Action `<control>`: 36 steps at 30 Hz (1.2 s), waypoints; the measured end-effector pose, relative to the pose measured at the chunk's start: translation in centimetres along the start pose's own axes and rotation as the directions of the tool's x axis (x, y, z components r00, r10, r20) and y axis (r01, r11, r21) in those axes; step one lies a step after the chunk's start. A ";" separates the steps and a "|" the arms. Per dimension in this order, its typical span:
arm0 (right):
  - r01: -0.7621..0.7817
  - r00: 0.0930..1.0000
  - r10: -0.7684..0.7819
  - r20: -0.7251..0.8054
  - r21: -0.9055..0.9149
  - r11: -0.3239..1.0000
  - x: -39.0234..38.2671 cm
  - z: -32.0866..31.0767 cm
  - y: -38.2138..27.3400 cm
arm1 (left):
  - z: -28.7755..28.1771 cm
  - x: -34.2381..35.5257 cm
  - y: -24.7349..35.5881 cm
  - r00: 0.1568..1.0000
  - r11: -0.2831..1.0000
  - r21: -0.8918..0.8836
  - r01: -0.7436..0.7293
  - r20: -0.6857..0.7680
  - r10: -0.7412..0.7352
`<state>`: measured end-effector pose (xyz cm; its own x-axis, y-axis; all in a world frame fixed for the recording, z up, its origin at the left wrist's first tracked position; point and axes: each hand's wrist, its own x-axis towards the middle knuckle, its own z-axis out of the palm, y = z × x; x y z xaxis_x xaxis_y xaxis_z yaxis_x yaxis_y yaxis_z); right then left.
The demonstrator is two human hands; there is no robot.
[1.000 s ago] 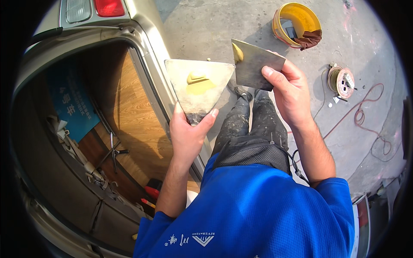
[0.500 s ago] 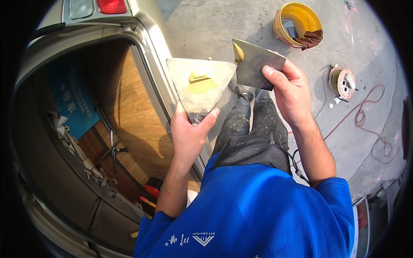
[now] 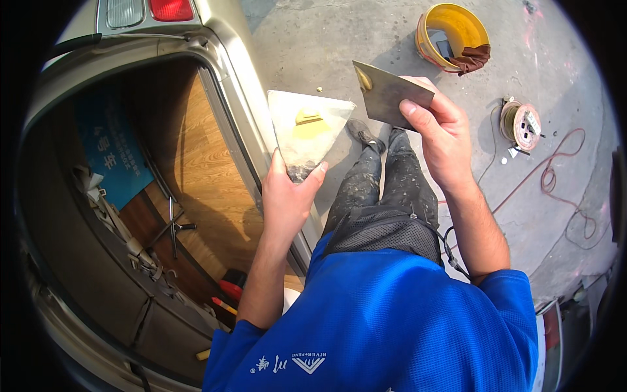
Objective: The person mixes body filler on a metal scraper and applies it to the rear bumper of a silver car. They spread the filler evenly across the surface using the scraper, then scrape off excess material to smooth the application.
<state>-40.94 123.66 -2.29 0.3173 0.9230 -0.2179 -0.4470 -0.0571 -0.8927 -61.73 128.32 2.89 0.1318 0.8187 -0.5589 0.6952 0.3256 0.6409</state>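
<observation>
2 hands, apart, each clamped on a plate. Left hand (image 3: 287,199) grips pale tapered plate (image 3: 285,116) by its dark narrow end, thumb at one side, index finger at the other; wide edge points away from the body. Yellow paste (image 3: 311,124) sits mid-face. Right hand (image 3: 449,144) pinches dark square plate (image 3: 390,97) at its right edge, thumb on near face, fingers behind; small yellow dab (image 3: 365,80) near its far left corner. The 2 plates are just beside each other, left one's right corner near right one's left edge.

Left: vehicle (image 3: 233,75), its wood-look floor (image 3: 202,157) showing; cross-shaped wrench (image 3: 173,227) near that floor's left edge, blue printed sheet (image 3: 110,153) farther up.

Concrete floor (image 3: 313,39): yellow bucket (image 3: 469,29), brown cloth (image 3: 471,60) over its rim; cable reel (image 3: 524,124) nearer; reddish hose (image 3: 547,178) looped beside.
</observation>
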 end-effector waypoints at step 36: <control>-0.418 0.907 0.420 0.003 0.102 0.903 4.7 -3.2 6.1 | -12.2 7.9 -11.3 0.930 0.978 0.204 -0.036 -0.351 0.107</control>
<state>-39.56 126.42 -10.04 0.0979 0.8145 -0.5718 -0.6216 -0.3987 -0.6743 -77.16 136.85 -2.33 -0.0507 0.9625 -0.2666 0.8193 0.1927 0.5400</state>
